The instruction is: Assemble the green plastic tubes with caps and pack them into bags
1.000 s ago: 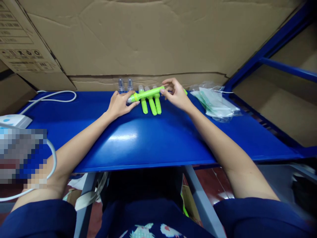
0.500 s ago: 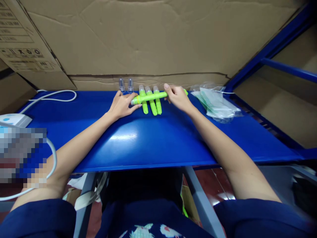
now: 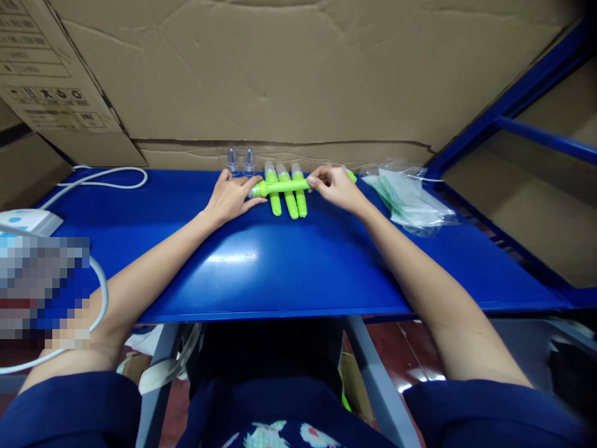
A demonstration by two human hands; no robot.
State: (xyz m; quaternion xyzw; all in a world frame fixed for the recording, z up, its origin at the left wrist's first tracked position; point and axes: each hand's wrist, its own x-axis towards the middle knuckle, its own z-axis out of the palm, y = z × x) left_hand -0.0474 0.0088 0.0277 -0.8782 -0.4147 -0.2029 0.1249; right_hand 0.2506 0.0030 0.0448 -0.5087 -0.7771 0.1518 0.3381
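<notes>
- Green tube (image 3: 285, 186), one: clamped by left hand (image 3: 229, 198) and right hand (image 3: 338, 188).
- Capped tubes (image 3: 291, 205), three: crossed by it.
- Clear caps (image 3: 249, 162), two: stood upright behind left hand.

A workshop, apparently: cardboard (image 3: 289, 74) lines the back edge of the tabletop (image 3: 289, 267); a blue frame (image 3: 522, 94) flanks its right edge.

Carton (image 3: 93, 148): handling icons (image 3: 45, 94), recycling sign (image 3: 76, 95); lettering (image 3: 28, 40) too blurred.
</notes>
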